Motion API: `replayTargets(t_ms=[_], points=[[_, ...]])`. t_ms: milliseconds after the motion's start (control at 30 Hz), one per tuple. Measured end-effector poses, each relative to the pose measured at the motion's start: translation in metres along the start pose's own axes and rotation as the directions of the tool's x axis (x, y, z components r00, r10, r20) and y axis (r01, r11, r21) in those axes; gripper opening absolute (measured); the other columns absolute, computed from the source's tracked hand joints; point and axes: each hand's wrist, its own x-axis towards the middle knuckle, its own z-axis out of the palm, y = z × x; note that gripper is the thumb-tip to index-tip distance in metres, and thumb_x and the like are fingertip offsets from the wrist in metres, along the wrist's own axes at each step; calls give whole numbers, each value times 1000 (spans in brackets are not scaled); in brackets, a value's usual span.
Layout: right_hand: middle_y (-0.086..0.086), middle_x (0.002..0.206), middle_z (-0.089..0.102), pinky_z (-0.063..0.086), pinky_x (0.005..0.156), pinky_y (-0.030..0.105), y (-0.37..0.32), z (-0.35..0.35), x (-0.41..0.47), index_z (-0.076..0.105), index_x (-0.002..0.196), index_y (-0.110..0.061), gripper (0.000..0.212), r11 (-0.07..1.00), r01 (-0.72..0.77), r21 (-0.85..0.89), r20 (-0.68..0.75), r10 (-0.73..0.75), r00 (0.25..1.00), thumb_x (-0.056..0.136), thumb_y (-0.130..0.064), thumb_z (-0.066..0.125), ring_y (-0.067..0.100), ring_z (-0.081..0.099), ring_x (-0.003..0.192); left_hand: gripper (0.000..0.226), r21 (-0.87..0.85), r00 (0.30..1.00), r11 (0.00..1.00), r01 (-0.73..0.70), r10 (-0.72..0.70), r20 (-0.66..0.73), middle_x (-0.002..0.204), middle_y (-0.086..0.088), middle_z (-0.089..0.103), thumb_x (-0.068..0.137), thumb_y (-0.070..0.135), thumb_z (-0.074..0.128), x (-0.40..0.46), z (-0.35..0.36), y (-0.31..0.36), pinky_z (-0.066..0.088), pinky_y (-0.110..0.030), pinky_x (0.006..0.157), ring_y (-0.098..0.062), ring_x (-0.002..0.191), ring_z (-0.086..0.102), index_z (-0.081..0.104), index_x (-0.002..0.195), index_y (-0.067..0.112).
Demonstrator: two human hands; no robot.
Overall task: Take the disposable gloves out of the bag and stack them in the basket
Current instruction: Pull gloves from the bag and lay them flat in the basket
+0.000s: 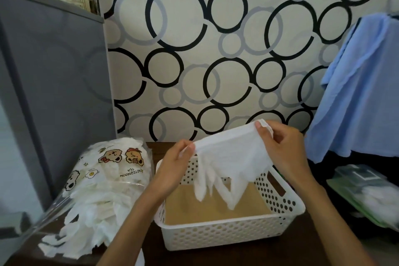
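Your white basket (228,233) sits mid-table; the bag (103,181) of gloves lies at the table's left edge. Your left hand (174,164) and right hand (280,147) each pinch the glove's (231,157) cuff, its fingers dangling into the basket.

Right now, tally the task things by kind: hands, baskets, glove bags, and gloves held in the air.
Hands: 2, the left hand and the right hand
White perforated basket: 1
Printed glove bag: 1
Held glove, pinched at the cuff by both hands above the basket: 1
Total: 5
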Motion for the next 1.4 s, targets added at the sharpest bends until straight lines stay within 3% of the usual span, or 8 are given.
replayTargets(t_ms=[200,333,467,600,767,900,1067,1400], points=[[6,56,56,32,44,22,-18,21,-34,68,81,-12,32,988,59,146,-70,-49,996,93,-35,50,10,43,48,28,-40,958,997,63,-72,-277,75,2,47,103,28,31,-11,7,11,35,-27,61,-14,70,44,44,81,17],[31,72,57,34,54,28,-8,28,-34,63,83,2,38,965,-108,237,-15,115,993,95,-33,53,29,44,53,28,333,917,943,32,104,-384,73,1,51,103,32,24,-13,-2,19,37,-36,62,-17,69,50,44,93,14],[25,87,65,40,66,29,30,27,-24,68,78,-6,34,904,-422,-68,255,424,869,95,-32,52,34,62,75,28,701,993,705,107,-43,-109,94,-5,63,103,30,28,10,5,-6,48,-39,79,-28,88,60,51,102,14],[17,124,61,47,85,34,57,29,-16,68,108,-2,36,828,-353,-436,394,528,752,96,-32,52,28,61,105,30,888,992,458,-43,-85,92,117,-5,62,102,30,36,22,20,-25,46,-36,90,-24,107,58,58,116,16],[4,147,41,50,90,30,59,33,-14,38,142,-15,62,768,-294,-569,543,619,568,88,-30,64,23,50,123,29,928,974,328,-179,-70,213,120,-1,60,97,36,50,26,20,-20,42,-32,87,-21,110,56,58,119,20],[5,144,41,46,95,31,56,33,-17,32,143,-18,60,763,-136,-632,626,606,491,89,-9,58,24,47,124,22,878,962,394,-273,131,240,99,7,58,89,44,61,18,12,-9,36,-26,72,-13,96,53,62,97,23],[7,144,41,42,96,31,53,37,-18,28,144,-19,58,695,18,-719,610,619,495,92,-5,48,25,46,124,31,877,816,404,-259,-394,423,104,8,65,81,52,67,8,6,-21,41,-27,80,-12,95,57,68,97,25],[8,146,38,41,102,34,55,33,-16,30,145,-17,58,621,121,-774,590,639,493,91,-4,46,27,43,128,39,866,771,422,-268,-445,455,116,5,60,79,43,72,9,9,-22,40,-27,80,-14,98,51,58,111,25]])
